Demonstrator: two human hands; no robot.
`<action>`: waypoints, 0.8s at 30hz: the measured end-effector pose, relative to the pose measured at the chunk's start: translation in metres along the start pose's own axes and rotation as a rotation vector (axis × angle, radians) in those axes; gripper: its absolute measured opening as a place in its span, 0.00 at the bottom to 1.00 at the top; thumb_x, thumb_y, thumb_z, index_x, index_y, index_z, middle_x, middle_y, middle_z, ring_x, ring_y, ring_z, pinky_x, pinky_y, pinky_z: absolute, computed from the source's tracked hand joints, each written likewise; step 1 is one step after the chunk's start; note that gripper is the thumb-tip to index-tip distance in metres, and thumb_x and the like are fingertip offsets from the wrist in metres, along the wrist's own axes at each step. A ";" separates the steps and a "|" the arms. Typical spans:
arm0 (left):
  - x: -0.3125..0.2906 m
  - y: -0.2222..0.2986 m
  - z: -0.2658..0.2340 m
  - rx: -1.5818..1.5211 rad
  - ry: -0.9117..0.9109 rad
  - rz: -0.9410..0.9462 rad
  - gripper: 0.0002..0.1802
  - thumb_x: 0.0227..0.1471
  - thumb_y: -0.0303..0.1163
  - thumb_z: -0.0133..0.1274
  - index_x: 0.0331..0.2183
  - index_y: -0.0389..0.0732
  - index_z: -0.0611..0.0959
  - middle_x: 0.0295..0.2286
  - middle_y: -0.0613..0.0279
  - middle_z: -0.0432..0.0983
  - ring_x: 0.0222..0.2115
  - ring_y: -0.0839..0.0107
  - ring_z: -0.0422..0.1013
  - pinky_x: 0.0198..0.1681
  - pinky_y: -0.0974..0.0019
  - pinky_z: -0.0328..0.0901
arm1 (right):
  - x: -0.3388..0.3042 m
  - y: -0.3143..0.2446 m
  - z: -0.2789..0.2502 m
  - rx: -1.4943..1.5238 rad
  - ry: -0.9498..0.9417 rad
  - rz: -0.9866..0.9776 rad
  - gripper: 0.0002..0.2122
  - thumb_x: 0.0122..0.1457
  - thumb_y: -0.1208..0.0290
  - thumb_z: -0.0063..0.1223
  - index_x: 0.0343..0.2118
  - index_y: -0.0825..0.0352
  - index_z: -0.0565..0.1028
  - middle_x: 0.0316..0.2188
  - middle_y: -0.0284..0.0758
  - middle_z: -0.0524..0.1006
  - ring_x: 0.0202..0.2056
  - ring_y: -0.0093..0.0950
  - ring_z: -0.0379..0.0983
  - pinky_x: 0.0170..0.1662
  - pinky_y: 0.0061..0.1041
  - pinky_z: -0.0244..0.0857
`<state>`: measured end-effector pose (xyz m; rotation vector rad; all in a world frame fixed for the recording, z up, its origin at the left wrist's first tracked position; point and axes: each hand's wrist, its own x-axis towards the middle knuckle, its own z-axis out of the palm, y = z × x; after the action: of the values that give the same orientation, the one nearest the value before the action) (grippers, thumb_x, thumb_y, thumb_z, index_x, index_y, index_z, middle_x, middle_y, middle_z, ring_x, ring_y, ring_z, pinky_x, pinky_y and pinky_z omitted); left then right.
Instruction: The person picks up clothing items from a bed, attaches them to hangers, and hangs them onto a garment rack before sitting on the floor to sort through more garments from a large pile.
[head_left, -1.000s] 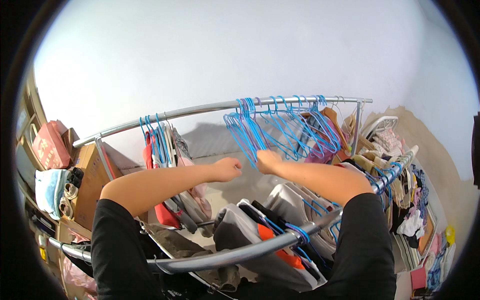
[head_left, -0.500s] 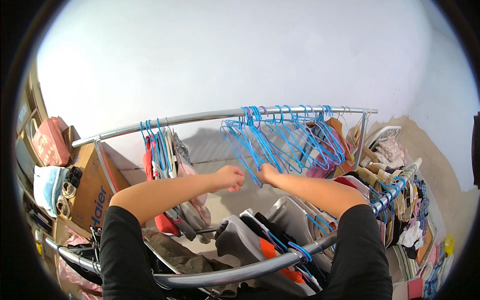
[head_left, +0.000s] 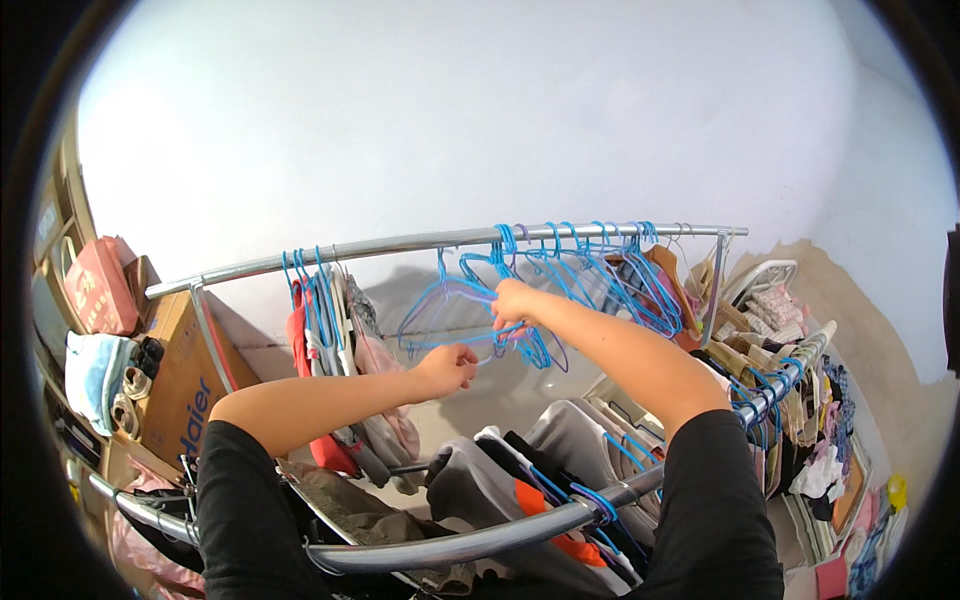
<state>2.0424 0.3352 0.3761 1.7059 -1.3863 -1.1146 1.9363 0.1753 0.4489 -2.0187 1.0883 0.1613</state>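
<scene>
My right hand (head_left: 515, 305) is closed around some of the blue wire hangers (head_left: 535, 350), which hang from the far metal rail. Lower and to the left, my left hand (head_left: 447, 370) has loosely bent, parted fingers, and I see nothing in it. Just above it, a blue and purple hanger (head_left: 408, 322) is tilted out from the bunch, close to my left fingertips. More blue and purple hangers without clothes (head_left: 650, 300) hang along the rail to the right. How many hangers my right fingers hold is hidden.
The far rail (head_left: 400, 244) carries clothes on hangers (head_left: 335, 330) at its left. A nearer curved rail (head_left: 450, 550) with grey and dark garments (head_left: 490, 480) runs below my arms. At right stands another loaded rail (head_left: 780, 390); at left, a cardboard box (head_left: 175, 390).
My right hand has moved up and slightly left, and the hangers by it have swung or shifted left. My left hand has dropped slightly, to the lower left.
</scene>
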 end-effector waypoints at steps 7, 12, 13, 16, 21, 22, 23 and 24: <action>-0.050 0.014 -0.026 0.445 0.274 0.427 0.14 0.46 0.30 0.50 0.36 0.34 0.74 0.32 0.51 0.74 0.33 0.62 0.71 0.36 0.63 0.65 | -0.111 0.034 -0.014 0.430 -0.107 -0.001 0.10 0.59 0.71 0.41 0.38 0.73 0.67 0.33 0.46 0.76 0.29 0.33 0.76 0.24 0.30 0.70; -0.094 0.047 -0.040 0.789 0.458 0.659 0.22 0.45 0.31 0.51 0.44 0.35 0.70 0.45 0.47 0.66 0.48 0.53 0.61 0.50 0.56 0.56 | -0.238 0.062 -0.035 0.782 -0.042 -0.116 0.09 0.60 0.71 0.42 0.38 0.72 0.67 0.32 0.43 0.75 0.30 0.30 0.76 0.28 0.25 0.71; -0.096 0.055 -0.039 0.811 0.543 0.726 0.26 0.45 0.31 0.51 0.48 0.36 0.67 0.49 0.47 0.61 0.52 0.52 0.56 0.54 0.53 0.50 | -0.267 0.068 -0.035 0.783 0.035 -0.146 0.09 0.60 0.71 0.42 0.38 0.72 0.67 0.32 0.42 0.75 0.30 0.30 0.76 0.30 0.26 0.72; -0.113 0.087 -0.034 0.870 0.635 0.841 0.33 0.45 0.31 0.51 0.54 0.37 0.61 0.54 0.48 0.54 0.57 0.51 0.48 0.58 0.48 0.40 | -0.340 0.095 -0.019 0.889 0.195 -0.227 0.10 0.61 0.70 0.41 0.39 0.72 0.68 0.31 0.42 0.75 0.30 0.28 0.75 0.34 0.25 0.72; -0.146 0.122 -0.014 0.985 0.497 1.058 0.35 0.48 0.41 0.50 0.55 0.39 0.60 0.57 0.48 0.49 0.59 0.51 0.44 0.59 0.44 0.32 | -0.433 0.135 0.053 1.028 0.459 -0.162 0.10 0.61 0.70 0.40 0.38 0.71 0.69 0.28 0.41 0.76 0.29 0.27 0.75 0.32 0.24 0.71; -0.158 0.129 -0.013 0.987 0.484 1.079 0.35 0.48 0.41 0.50 0.55 0.39 0.60 0.57 0.48 0.49 0.59 0.51 0.44 0.59 0.44 0.32 | -0.450 0.138 0.069 1.068 0.470 -0.159 0.10 0.61 0.71 0.40 0.39 0.72 0.69 0.28 0.42 0.76 0.28 0.27 0.75 0.31 0.24 0.71; -0.166 0.134 -0.010 1.041 0.441 1.160 0.34 0.49 0.44 0.48 0.55 0.38 0.61 0.57 0.47 0.50 0.59 0.50 0.45 0.59 0.44 0.32 | -0.461 0.143 0.084 1.068 0.501 -0.157 0.10 0.61 0.70 0.40 0.39 0.72 0.69 0.28 0.42 0.76 0.27 0.27 0.75 0.31 0.24 0.71; -0.174 0.139 -0.007 1.094 0.398 1.239 0.34 0.51 0.46 0.46 0.54 0.37 0.62 0.56 0.46 0.52 0.59 0.50 0.45 0.59 0.43 0.31 | -0.472 0.148 0.099 1.067 0.529 -0.156 0.10 0.60 0.70 0.41 0.39 0.72 0.69 0.28 0.42 0.76 0.27 0.27 0.75 0.31 0.24 0.71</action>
<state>1.9790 0.4749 0.5376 1.0337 -2.3532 0.7478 1.5587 0.5040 0.5103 -1.1503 0.9855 -0.8986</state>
